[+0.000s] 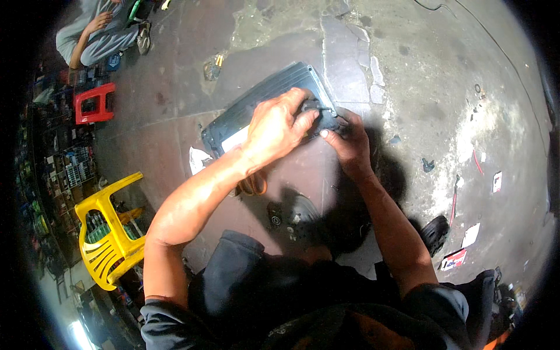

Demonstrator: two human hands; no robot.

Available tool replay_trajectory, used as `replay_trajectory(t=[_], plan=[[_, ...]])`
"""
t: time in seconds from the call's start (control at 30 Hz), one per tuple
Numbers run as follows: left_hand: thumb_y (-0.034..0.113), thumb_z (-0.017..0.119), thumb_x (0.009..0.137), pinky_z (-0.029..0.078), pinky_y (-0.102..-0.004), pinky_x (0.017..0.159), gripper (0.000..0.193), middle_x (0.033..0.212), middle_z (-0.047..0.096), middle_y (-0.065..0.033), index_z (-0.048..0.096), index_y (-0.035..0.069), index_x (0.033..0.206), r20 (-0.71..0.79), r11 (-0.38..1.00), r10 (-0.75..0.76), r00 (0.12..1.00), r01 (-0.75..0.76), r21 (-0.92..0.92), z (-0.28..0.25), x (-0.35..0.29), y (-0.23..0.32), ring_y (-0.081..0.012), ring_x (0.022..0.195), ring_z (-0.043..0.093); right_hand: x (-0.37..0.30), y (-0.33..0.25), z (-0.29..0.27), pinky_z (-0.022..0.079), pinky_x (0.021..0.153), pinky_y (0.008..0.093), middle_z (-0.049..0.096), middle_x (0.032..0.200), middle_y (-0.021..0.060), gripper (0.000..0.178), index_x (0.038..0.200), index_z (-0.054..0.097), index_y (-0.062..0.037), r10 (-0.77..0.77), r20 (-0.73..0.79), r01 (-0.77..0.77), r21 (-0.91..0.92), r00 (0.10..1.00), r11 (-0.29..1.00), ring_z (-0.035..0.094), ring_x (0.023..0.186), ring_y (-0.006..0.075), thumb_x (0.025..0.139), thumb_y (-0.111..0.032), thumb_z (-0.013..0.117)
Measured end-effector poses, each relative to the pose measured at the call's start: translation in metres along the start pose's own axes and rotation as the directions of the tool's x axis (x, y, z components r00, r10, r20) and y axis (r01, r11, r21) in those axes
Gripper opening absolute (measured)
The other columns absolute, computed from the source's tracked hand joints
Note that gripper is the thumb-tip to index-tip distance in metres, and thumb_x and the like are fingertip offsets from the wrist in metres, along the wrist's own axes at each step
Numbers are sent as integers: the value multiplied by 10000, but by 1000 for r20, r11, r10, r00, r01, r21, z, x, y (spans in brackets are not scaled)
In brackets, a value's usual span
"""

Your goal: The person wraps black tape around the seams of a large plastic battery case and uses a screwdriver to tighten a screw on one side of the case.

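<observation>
Over the floor in front of me is a flat, dark grey rectangular unit (262,87) with ribbed lines along its top and a pale label (234,140). It sits tilted, its right end nearer my hands. My left hand (274,128) reaches across it, fingers and thumb curled onto a small black part (310,106) at that end. My right hand (353,146) grips the black end piece (329,121) at the unit's right corner, thumb in front and fingers behind. The fingers partly cover both black pieces, and their exact kind does not show.
A yellow plastic chair (111,233) and a red stool (95,104) stand left, beside crowded shelves (46,204). Another person (108,35) sits at the far left. Orange loops (255,184) lie below the unit; paper scraps (471,234) and a red wire (454,201) lie right.
</observation>
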State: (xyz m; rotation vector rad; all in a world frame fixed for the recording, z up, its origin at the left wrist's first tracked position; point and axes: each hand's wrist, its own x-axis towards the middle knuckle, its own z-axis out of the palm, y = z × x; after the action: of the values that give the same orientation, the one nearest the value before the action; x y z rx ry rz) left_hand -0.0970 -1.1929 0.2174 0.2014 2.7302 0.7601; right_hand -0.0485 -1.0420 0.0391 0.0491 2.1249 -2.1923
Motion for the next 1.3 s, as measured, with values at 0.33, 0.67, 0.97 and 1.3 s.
replay_trajectory(t=[0.33,0.67,0.97,1.3], plan=[[117,653,877,478,-271,758,270,929,642,-60,583,-30,1093,-122,733,-404,907,241,-637,-5,-33,-36,-119,853,573,-5,-13,-5,448,895,328,605,1094,97,424,1190,521,3,58,137,-43,-110,989,993,566,999,185,816,-95,696],[189,631,859,491,-384,753,318,941,646,-196,590,8,1118,-37,998,6,999,-8,-55,5,-8,-5,-306,841,643,-17,-13,10,465,874,321,606,1059,102,387,1157,547,-5,162,-53,-160,30,985,987,580,967,175,833,-135,713],[217,629,848,487,-461,708,246,829,647,-230,605,9,977,103,959,-99,990,68,276,8,21,34,-435,804,624,-11,-22,-7,480,876,335,564,1122,122,518,1197,545,26,169,-3,-169,-109,986,980,590,1013,212,791,-210,764],[237,614,859,504,-500,674,236,743,633,-253,579,4,862,77,931,-69,995,36,362,35,23,28,-444,737,628,-10,-12,2,477,914,343,532,1173,112,517,1217,549,-19,233,0,-230,-145,973,962,586,1046,224,796,-236,755]])
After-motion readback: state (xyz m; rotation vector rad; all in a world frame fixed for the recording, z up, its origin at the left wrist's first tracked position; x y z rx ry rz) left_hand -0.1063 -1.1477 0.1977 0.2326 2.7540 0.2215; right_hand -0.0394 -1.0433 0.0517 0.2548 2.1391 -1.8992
